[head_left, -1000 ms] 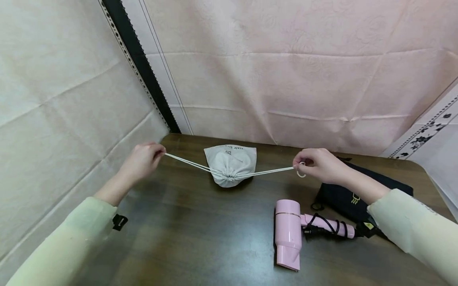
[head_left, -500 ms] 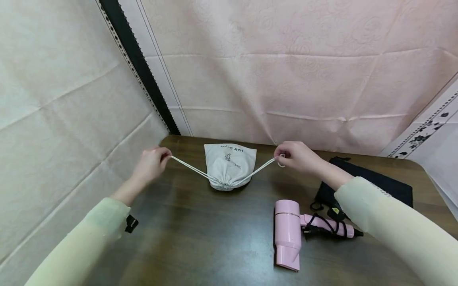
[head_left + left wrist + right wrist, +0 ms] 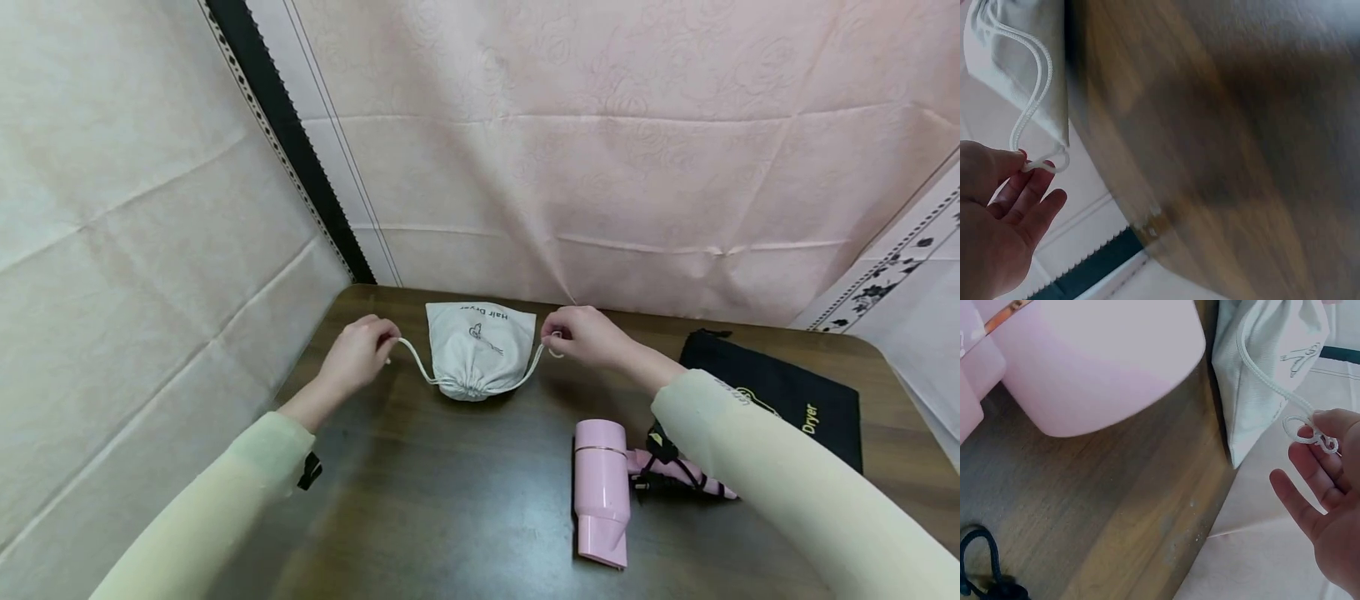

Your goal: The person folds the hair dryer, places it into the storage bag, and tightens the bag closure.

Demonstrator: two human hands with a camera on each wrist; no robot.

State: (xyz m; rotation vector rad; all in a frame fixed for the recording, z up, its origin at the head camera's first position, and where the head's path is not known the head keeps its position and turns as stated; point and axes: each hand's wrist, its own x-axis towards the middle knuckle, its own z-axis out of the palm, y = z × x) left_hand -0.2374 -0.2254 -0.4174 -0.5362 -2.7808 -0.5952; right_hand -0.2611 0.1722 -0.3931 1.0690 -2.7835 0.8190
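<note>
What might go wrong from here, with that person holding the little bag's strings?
A string may slip: the left grip and right grip seem to pinch the white drawstring only near its ends.

The gathered mouth of the pale bag might loosen, as the drawstring hangs slack on both sides.

The right sleeve crosses in front of the pink hair dryer in the head view, so it could nudge it.

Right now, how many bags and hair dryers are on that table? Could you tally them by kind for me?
Bags: 2 (the white bag and the black bag)
Hair dryers: 1 (the pink hair dryer, partly behind a sleeve)
Total: 3
</note>
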